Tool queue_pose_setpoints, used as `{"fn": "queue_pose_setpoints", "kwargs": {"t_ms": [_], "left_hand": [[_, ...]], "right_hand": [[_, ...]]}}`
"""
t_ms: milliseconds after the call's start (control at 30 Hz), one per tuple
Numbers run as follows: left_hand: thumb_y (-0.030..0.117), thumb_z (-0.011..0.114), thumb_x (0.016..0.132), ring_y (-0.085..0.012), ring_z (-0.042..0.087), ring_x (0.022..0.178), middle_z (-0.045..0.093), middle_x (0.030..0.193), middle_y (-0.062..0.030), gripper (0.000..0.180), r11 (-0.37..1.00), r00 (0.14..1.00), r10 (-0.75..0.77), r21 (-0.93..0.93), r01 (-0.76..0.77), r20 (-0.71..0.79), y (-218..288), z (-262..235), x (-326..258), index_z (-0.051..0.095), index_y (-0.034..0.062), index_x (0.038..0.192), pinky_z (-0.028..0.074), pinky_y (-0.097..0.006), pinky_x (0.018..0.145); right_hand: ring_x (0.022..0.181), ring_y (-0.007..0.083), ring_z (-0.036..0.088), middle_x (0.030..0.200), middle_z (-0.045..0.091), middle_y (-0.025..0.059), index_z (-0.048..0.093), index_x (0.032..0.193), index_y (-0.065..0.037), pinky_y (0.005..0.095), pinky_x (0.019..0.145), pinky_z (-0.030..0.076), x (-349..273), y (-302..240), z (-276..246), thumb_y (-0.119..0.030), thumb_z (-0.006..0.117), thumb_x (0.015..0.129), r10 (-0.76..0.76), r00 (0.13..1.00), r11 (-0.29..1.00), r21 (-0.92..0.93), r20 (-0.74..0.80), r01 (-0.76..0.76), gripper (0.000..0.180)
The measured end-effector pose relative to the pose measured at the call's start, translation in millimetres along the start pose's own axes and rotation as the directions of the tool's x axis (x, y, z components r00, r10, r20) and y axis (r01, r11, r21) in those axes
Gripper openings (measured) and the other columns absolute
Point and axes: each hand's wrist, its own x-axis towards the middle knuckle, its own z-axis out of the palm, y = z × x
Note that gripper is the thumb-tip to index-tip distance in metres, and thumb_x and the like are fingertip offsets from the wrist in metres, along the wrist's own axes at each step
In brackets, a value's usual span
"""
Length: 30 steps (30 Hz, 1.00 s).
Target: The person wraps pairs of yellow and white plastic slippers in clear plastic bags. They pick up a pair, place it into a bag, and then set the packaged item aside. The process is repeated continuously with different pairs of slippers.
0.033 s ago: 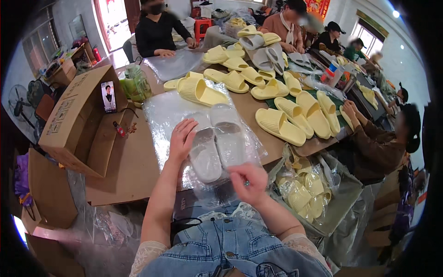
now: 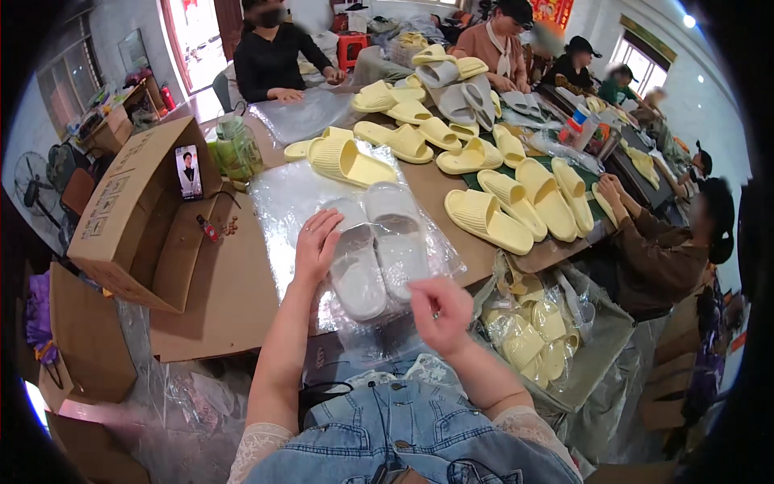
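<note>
A pair of light grey slippers (image 2: 360, 278) lies side by side in a clear plastic bag, toes away from me. Beneath it is a stack of clear plastic bags (image 2: 272, 211) on the table. My left hand (image 2: 317, 244) lies on the bag along the left slipper's outer edge, fingers stretched out and close together. Beside the right slipper's heel hovers my right hand (image 2: 443, 315), its fingers curled in and thumb against them. Whatever may be between those fingertips cannot be made out. Just beyond the pair sits a yellow slipper (image 2: 348, 161).
Loose yellow slippers (image 2: 488, 211) and a few grey ones (image 2: 465, 102) heap to the right and back. An open carton (image 2: 137, 218) with a phone (image 2: 189, 173) stands left, near a jar (image 2: 235, 147). A lined bin (image 2: 597, 355) holds bagged slippers. Co-workers (image 2: 282, 60) sit around the table.
My right hand has shifted slightly up and to the right, off the right slipper's heel. My left hand and the grey slippers stay in place.
</note>
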Motion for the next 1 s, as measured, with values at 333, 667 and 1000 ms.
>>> {"fn": "queue_pose_setpoints", "kwargs": {"t_ms": [333, 667, 1000], "left_hand": [[0.019, 0.059, 0.094, -0.0379, 0.057, 0.124, 0.068, 0.127, -0.014, 0.03, 0.999, 0.999, 0.036, 0.037, -0.036, -0.01, 0, 1, 1, 0.07, 0.0058, 0.118, 0.042, -0.045, 0.108], [0.019, 0.06, 0.093, -0.0368, 0.056, 0.126, 0.066, 0.13, -0.0141, 0.03, 0.996, 0.998, 0.065, 0.058, -0.066, 0.014, 0, 5, -1, 0.07, 0.0063, 0.118, 0.04, -0.045, 0.109], [0.017, 0.044, 0.104, -0.0289, 0.047, 0.135, 0.051, 0.145, -0.0178, 0.04, 0.929, 0.934, -0.322, -0.241, 0.281, -0.153, -25, 15, -12, 0.053, -0.0027, 0.137, 0.035, -0.04, 0.115]], "right_hand": [[0.077, 0.031, 0.071, 0.087, 0.07, 0.0171, 0.071, 0.092, -0.002, 0.0432, 0.07, 0.055, 48, 100, 55, -0.046, 0.07, 0.087, 0.284, 0.93, 0.8, -0.592, 0.234, -0.095, 0.044], [0.081, 0.0337, 0.072, 0.088, 0.07, 0.0169, 0.063, 0.089, -0.001, 0.0447, 0.071, 0.058, 46, 144, 119, -0.031, 0.068, 0.087, 0.346, 0.915, 0.73, -0.672, 0.209, -0.123, 0.03], [0.083, 0.0366, 0.067, 0.087, 0.067, 0.0167, 0.06, 0.085, -0.003, 0.0486, 0.074, 0.052, 3, 135, 48, -0.023, 0.063, 0.082, 0.278, 0.933, 0.919, -0.346, 0.227, -0.189, 0.02]]}}
